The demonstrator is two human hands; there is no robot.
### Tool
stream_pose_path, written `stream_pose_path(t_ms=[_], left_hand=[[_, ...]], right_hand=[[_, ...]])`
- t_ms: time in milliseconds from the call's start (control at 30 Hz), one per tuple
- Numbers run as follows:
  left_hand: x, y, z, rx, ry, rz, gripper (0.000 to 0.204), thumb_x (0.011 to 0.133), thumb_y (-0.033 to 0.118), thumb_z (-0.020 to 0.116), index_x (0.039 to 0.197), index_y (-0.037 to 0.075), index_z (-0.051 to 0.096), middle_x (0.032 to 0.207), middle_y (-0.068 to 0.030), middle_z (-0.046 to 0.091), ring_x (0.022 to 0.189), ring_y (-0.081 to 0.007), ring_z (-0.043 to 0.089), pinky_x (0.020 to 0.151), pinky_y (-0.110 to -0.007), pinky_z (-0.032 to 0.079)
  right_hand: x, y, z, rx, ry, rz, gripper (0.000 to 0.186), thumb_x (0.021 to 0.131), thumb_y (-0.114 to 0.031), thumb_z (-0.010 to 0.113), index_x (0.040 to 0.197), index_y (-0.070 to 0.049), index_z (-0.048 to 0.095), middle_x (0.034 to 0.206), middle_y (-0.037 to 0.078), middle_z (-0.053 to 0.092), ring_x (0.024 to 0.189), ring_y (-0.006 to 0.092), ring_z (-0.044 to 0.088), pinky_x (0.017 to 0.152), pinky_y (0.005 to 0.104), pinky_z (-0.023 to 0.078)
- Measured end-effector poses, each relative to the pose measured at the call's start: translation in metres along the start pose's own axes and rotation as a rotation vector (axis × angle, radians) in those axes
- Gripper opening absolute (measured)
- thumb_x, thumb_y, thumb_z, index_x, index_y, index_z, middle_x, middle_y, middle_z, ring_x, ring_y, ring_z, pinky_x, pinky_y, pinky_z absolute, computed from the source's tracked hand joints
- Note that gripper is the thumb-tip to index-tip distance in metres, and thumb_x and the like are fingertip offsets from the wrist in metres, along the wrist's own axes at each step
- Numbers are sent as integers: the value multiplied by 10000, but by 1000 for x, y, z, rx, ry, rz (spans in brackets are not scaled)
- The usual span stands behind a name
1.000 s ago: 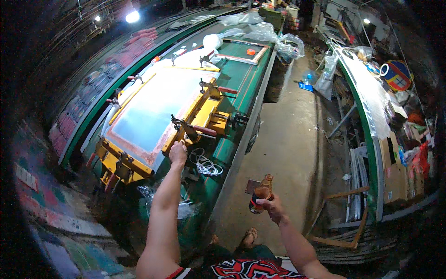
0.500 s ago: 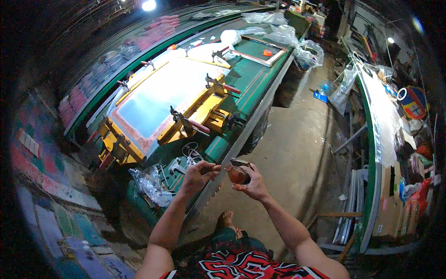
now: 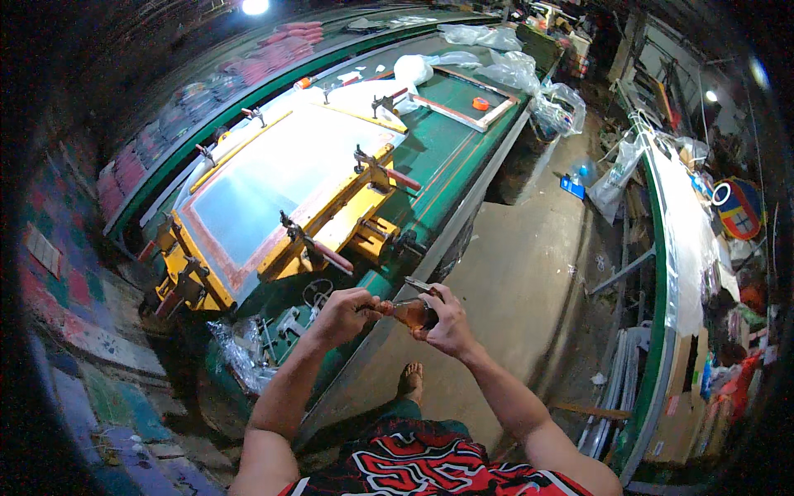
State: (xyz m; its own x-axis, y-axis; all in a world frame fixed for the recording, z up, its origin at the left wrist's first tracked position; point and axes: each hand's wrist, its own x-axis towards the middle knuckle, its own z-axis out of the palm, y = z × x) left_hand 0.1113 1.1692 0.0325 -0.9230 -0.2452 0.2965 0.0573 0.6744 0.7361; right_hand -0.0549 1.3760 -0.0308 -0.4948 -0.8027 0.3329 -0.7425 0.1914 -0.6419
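Stands beside a long green worktop [image 3: 451, 145] on the left, to the right of a pale screen [image 3: 273, 194] set among yellow clamp bars [image 3: 346, 217]. Has just closed the gap between the hands — now pinches the neck of a small brown bottle [image 3: 409, 313] with the left hand [image 3: 339, 320], fingers drawn together, and wraps the right hand [image 3: 451, 324] around its body. Holds the bottle near, in front of the torso, tilted with its neck to the left. Works on it two-handed now, rather than right-handed as a second ago. Also carries a thin dark flat piece [image 3: 420, 285] at the right fingers — too small to identify. Cannot make out the bottle's mouth or any cap behind the left fingertips, nor judge the contents.
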Motion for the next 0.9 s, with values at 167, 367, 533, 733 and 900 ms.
stream_pose_path(t_ms=[167, 367, 533, 733, 900], left_hand=[[47, -12, -4, -7, -68, -44, 179, 777, 16, 801, 918, -21, 697, 823, -174, 690, 789, -353, 701, 687, -415, 543], [97, -15, 2, -102, -80, -61, 161, 778, 28, 794, 883, -35, 688, 830, -183, 695, 785, -369, 700, 681, -421, 549], [127, -17, 0, -47, -146, 26, 241, 797, 93, 825, 983, -15, 718, 870, -165, 719, 809, -353, 717, 707, -429, 565], [150, -18, 25, -169, 58, -146, 557, 840, 159, 837, 1343, 25, 638, 888, -117, 732, 758, -219, 702, 712, -344, 567], [158, -37, 43, -133, 17, -288, 551, 877, 162, 810, 1369, 16, 610, 898, -119, 743, 769, -252, 727, 699, -353, 569]], right_hand=[[48, 19, -27, -97, -101, -24, 748, 587, -234, 924, 1255, -34, 651, 1358, 164, 535, 1210, 398, 593, 1019, 478, 506], [77, 34, -45, -34, -69, 8, 700, 624, -269, 901, 1246, -50, 665, 1370, 142, 544, 1150, 389, 629, 957, 475, 543], [103, 57, -61, 52, -121, -17, 711, 612, -256, 918, 1239, -39, 664, 1352, 157, 561, 1187, 389, 624, 1003, 458, 533], [150, 119, -87, 254, -244, 53, 718, 652, -261, 967, 1257, -29, 657, 1321, 157, 564, 1240, 314, 590, 1041, 400, 501], [219, 202, -100, 430, -147, 96, 608, 712, -196, 934, 1232, -39, 663, 1164, 62, 655, 1104, 205, 642, 1000, 364, 514]])
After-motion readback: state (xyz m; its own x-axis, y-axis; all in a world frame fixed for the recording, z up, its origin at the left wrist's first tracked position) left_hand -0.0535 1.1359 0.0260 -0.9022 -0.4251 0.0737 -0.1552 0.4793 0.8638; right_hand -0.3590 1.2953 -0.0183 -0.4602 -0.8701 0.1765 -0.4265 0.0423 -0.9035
